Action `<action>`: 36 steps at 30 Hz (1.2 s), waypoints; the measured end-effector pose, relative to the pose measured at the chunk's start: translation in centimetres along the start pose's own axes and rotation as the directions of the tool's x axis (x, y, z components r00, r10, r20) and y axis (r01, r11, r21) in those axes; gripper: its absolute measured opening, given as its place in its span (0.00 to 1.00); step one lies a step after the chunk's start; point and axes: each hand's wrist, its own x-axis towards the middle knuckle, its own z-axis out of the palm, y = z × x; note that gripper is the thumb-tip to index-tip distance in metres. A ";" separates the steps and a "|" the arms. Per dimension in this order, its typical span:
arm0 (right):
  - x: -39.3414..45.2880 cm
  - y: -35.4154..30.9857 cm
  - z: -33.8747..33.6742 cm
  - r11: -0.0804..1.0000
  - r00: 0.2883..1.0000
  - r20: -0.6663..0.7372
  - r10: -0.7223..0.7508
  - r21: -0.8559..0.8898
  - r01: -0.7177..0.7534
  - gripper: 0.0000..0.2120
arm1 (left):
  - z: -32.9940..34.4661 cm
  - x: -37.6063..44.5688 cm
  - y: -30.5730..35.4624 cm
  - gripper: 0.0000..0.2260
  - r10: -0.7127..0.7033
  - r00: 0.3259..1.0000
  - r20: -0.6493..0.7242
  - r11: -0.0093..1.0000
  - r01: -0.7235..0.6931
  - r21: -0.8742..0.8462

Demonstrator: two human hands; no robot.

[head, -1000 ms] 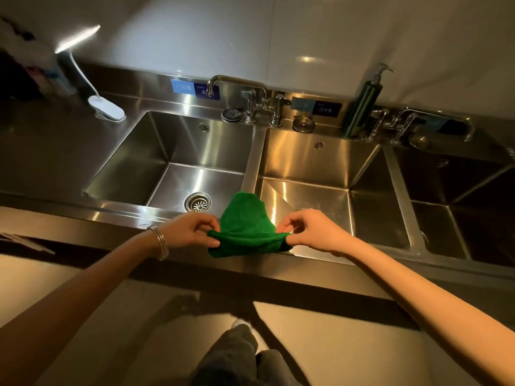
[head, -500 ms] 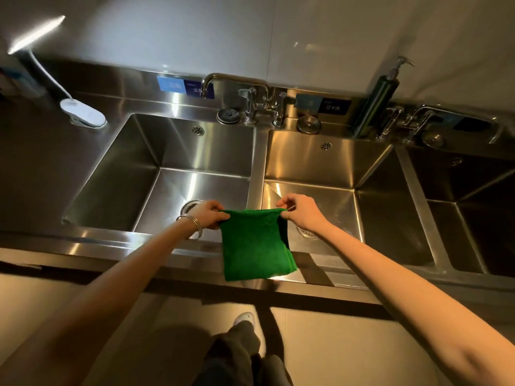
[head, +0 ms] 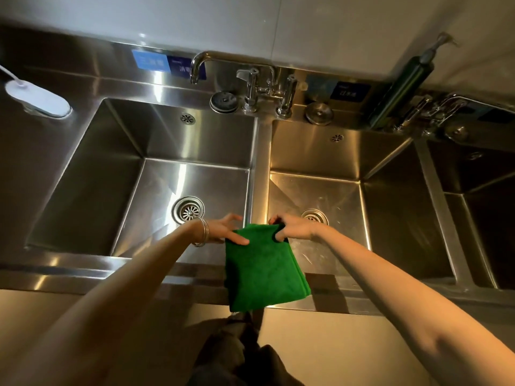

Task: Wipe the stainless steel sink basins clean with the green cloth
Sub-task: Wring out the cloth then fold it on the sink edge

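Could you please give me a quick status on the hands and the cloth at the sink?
Left hand and right hand both grip green cloth by its top edge. Cloth hangs folded, not touching either basin. Nothing in the way.

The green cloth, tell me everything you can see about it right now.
The green cloth is a bright green, fuzzy, towel-like fabric, folded into a layered rectangle with stacked edges showing at its lower right. It hangs in the air over the sink's front rim, between the two nearest basins, touching no steel. The left hand holds its top left corner, and the right hand pinches its top right corner.
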 end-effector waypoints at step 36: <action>-3.7 0.6 -1.2 0.949 0.931 -0.245 -0.271 -0.227 0.217 0.09 | 0.2 -5.3 1.5 0.17 0.355 0.918 -0.177 0.933 -0.335 0.132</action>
